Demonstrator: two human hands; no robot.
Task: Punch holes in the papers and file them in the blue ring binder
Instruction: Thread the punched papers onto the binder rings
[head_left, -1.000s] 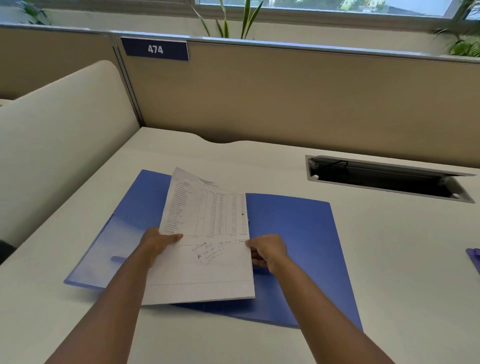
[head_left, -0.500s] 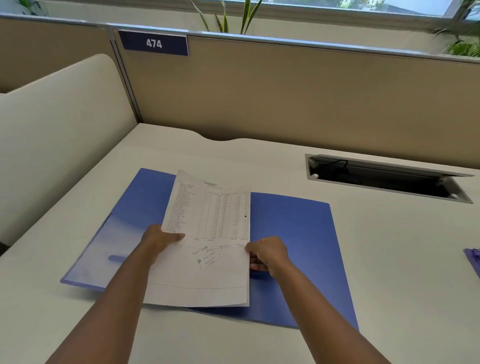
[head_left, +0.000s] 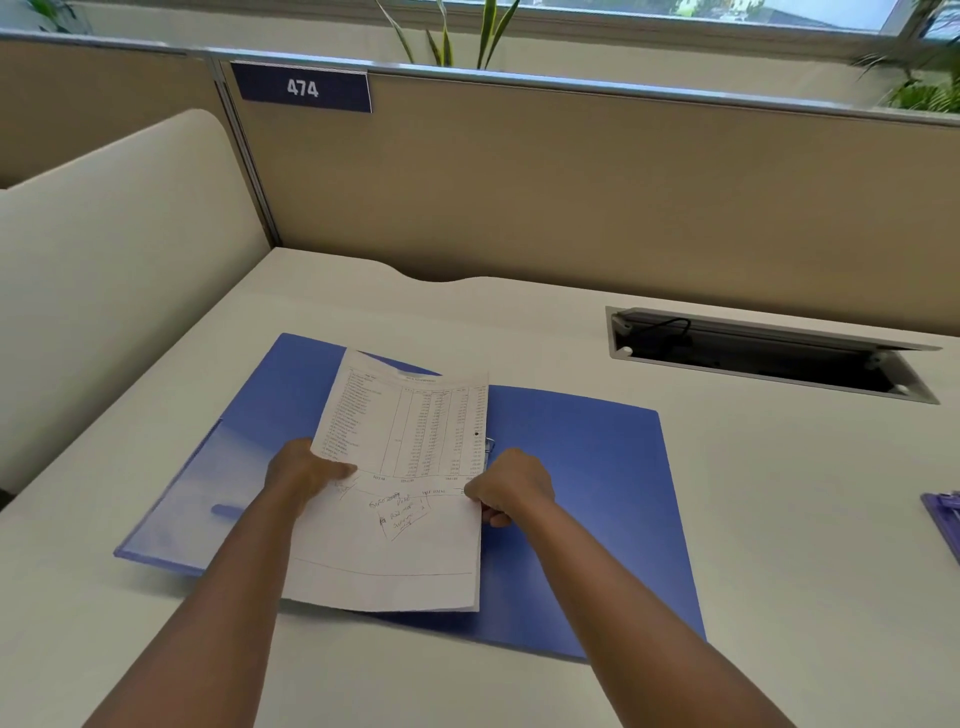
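Lying open and flat on the white table (head_left: 779, 519), the blue ring binder (head_left: 587, 467) serves as the landmark. Its left cover carries a clear inner pocket (head_left: 208, 483); whether anything sits inside it cannot be told. Over the binder's middle, a printed sheet of paper (head_left: 405, 478) with handwriting is held, one punched hole near its right edge. The left hand (head_left: 304, 475) grips the sheet's left edge, thumb on top. The right hand (head_left: 511, 488) pinches the right edge with curled fingers. Right of the binder, a recessed cable box (head_left: 769, 353) holds a black cable (head_left: 670, 330).
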